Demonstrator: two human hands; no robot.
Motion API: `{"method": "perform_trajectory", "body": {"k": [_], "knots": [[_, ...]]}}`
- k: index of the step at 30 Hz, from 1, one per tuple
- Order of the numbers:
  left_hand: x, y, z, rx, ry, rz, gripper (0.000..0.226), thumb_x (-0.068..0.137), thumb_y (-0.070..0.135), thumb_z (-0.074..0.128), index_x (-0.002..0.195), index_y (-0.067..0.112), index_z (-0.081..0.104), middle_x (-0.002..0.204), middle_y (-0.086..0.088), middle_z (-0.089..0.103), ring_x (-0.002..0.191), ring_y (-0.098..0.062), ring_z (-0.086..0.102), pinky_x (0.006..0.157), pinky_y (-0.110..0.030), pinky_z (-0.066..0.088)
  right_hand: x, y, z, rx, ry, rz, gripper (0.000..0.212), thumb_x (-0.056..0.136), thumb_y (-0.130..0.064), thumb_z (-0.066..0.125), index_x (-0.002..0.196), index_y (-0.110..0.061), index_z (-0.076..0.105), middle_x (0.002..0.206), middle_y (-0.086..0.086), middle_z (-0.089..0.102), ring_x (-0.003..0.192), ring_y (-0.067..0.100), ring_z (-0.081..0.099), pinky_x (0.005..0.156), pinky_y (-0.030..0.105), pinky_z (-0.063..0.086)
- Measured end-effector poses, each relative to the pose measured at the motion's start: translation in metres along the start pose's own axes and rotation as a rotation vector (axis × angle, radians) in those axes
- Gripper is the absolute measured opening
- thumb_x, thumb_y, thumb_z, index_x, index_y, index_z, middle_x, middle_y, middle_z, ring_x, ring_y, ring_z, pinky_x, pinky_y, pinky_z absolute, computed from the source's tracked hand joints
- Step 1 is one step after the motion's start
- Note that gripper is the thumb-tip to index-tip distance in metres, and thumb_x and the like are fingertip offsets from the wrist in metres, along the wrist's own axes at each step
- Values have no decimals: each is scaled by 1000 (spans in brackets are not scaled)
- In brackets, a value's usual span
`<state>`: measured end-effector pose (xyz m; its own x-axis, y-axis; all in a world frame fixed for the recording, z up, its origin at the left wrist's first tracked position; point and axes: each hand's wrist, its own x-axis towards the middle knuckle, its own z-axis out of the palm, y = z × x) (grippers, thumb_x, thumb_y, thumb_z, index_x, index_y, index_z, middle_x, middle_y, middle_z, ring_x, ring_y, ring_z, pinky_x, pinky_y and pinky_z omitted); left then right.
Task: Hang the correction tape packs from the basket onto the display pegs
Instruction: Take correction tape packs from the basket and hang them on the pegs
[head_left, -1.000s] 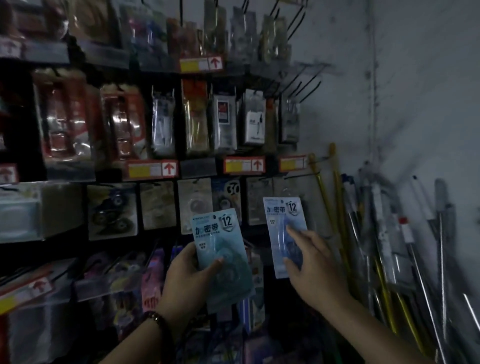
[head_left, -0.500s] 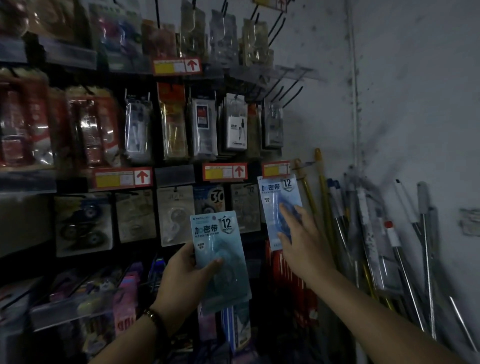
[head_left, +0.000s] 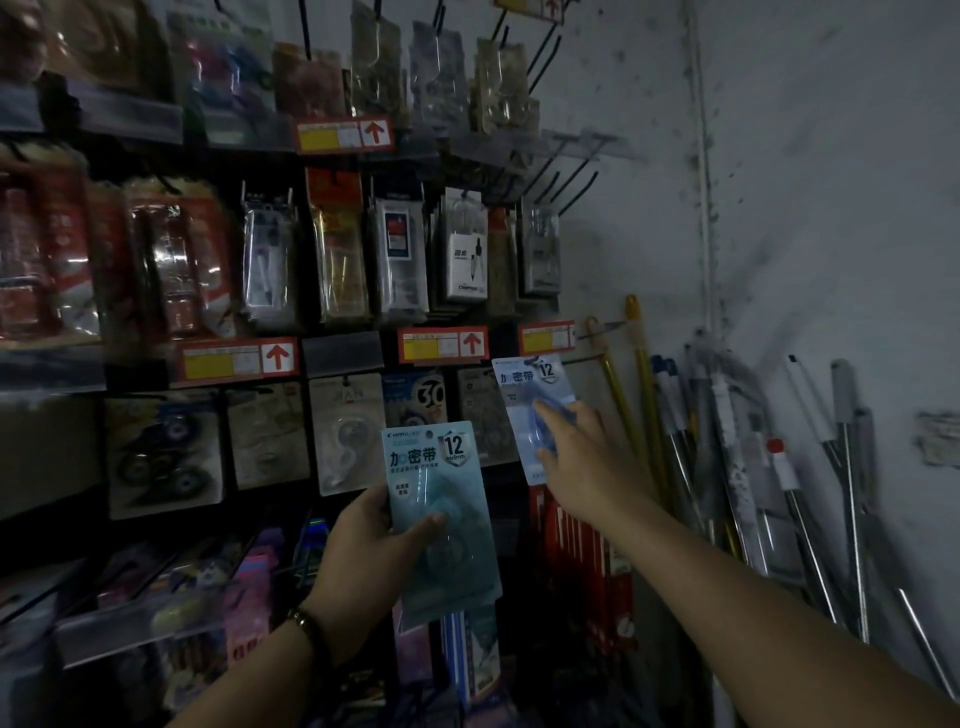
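My left grip (head_left: 369, 540) pinches the teal pack (head_left: 436, 467) low down; my right grip (head_left: 582, 462) holds the blue pack (head_left: 519, 384) up by the peg (head_left: 584, 358). They look like light, stiff card with slick blisters; I'd hold the edges, hang hole free.

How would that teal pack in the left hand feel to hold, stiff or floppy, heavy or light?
Probably fairly stiff: the teal pack stands flat above the left hand gripping its middle. Likely light: a thumb-and-finger hold carries it. Its glossy blister may be slippery.
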<state>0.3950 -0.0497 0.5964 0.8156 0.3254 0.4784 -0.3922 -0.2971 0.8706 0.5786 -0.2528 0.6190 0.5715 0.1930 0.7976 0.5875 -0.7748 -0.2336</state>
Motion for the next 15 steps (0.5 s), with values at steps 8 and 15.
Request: {"method": "perform_trajectory", "body": {"k": [8, 15], "knots": [[5, 7, -4, -18, -6, -5, 26, 92, 12, 77, 115, 23, 69, 107, 5, 81, 94, -14, 80, 79, -39, 66, 14, 1, 30, 86, -66, 71, 76, 101, -25, 62, 155, -51, 16, 151, 3, 33, 112, 20, 59, 87, 43, 60], [7, 4, 10, 5, -22, 17, 31, 90, 17, 80, 118, 24, 69, 111, 6, 80, 101, -13, 78, 89, -46, 65, -72, -41, -16, 221, -45, -250, 53, 98, -56, 51, 146, -39, 38, 138, -15, 39, 120, 7, 50, 96, 33, 53]]}}
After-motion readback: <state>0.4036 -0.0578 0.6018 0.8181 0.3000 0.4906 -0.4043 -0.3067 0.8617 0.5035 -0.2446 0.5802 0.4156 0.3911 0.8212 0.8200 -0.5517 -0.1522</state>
